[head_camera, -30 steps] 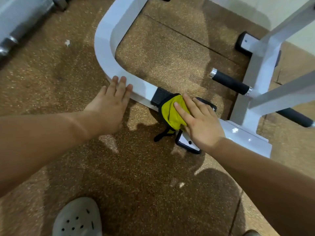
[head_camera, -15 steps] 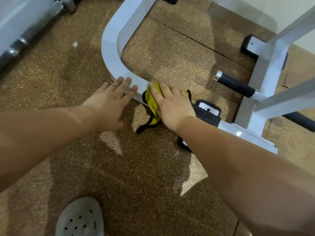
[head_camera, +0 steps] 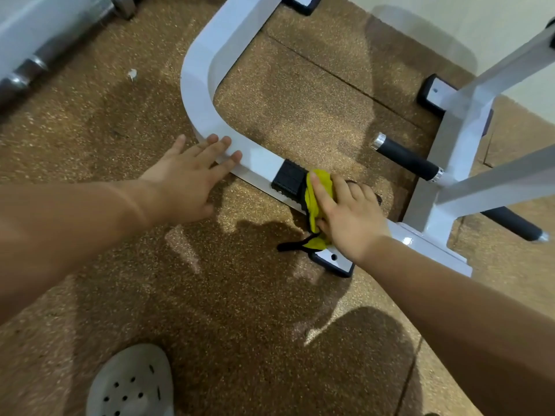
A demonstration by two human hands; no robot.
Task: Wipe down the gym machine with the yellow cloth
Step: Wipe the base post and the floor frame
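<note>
now flat right fingers (head_camera: 319,191) press the crumpled yellow cloth (head_camera: 312,207) while flat left fingers (head_camera: 210,151) touch the frame (head_camera: 196,85).

A speckled brown rubber floor (head_camera: 240,310) fills most of the view; a straight seam (head_camera: 330,72) crosses it near the top, and another seam (head_camera: 412,370) runs down at lower right; a pale grey perforated clog (head_camera: 132,384) sits at the bottom left edge; a small white scrap (head_camera: 132,74) lies on the floor near dull metal bars (head_camera: 33,67) in the upper left corner; a cream wall (head_camera: 480,25) shows at upper right.
</note>
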